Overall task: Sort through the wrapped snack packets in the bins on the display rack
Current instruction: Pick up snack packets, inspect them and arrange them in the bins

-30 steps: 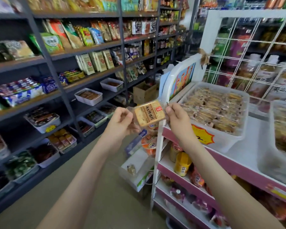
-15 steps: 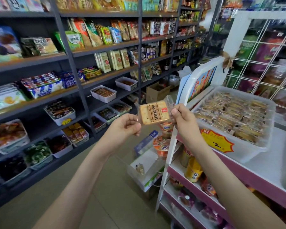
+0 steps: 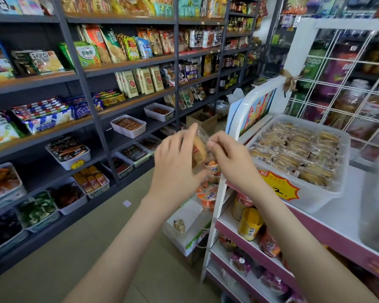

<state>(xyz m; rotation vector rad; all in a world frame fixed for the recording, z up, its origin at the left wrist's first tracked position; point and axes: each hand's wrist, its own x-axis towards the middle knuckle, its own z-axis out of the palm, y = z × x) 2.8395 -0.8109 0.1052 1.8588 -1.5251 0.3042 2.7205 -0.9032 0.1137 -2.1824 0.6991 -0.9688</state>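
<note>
Inspecting: left hand [image 3: 175,162] and right hand [image 3: 230,165] pinch one packet [image 3: 199,153]; next, probably place it in bin [image 3: 319,199].

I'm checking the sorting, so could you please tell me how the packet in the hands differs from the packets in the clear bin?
The held packet is gripped on edge by the left hand and right hand; the bin packets lie packed in rows. The held packet is single; the bin packets are many. Both are clear-wrapped and golden.
</note>
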